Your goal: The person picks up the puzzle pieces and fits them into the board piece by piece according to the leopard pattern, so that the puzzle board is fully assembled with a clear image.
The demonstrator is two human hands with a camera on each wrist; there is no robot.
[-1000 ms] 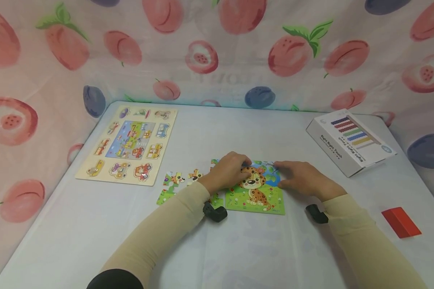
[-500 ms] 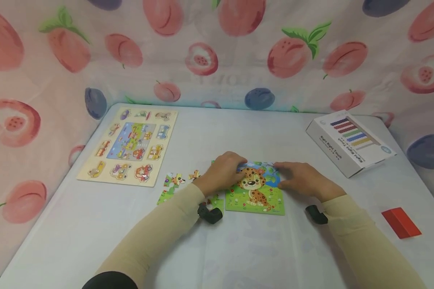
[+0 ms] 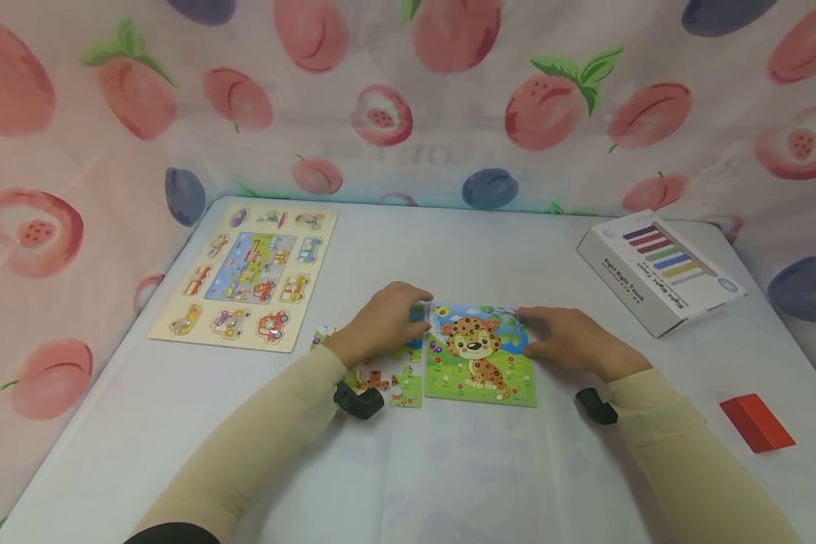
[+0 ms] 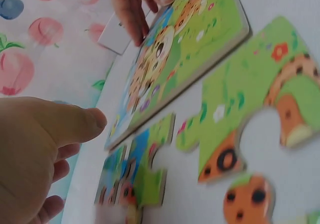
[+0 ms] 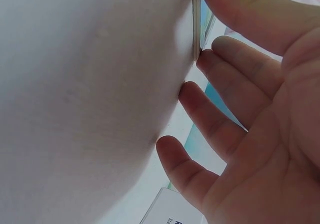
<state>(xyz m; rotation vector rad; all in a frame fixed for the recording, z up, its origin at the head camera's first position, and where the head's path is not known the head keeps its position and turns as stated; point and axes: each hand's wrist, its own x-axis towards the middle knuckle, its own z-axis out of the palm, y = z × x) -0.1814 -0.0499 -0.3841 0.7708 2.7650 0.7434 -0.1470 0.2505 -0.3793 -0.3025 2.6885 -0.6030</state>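
A square leopard picture board (image 3: 479,363) lies flat on the table. My right hand (image 3: 574,340) is at its right side, thumb and fingertips touching near the upper right corner; in the right wrist view the thumb (image 5: 250,13) rests along the board's edge (image 5: 196,28), fingers fairly straight. Over loose jigsaw puzzle pieces (image 3: 408,385), left of the board, hovers my left hand (image 3: 381,325). The left wrist view shows that hand (image 4: 35,154) with thumb extended and nothing between thumb and fingers. Leopard-spotted pieces (image 4: 240,103) lie near the board, some partly hidden beneath the hand.
A wooden vehicle puzzle board (image 3: 177,295) lies at the back left. At the back right sits a white box (image 3: 642,287) printed with coloured strips. A red block (image 3: 758,423) is at the far right. A fruit-patterned cloth (image 3: 442,143) hangs behind the white table.
My left hand has moved left, off the leopard board and over the loose pieces, uncovering the board's upper left part. My right hand stays at the board's right edge.
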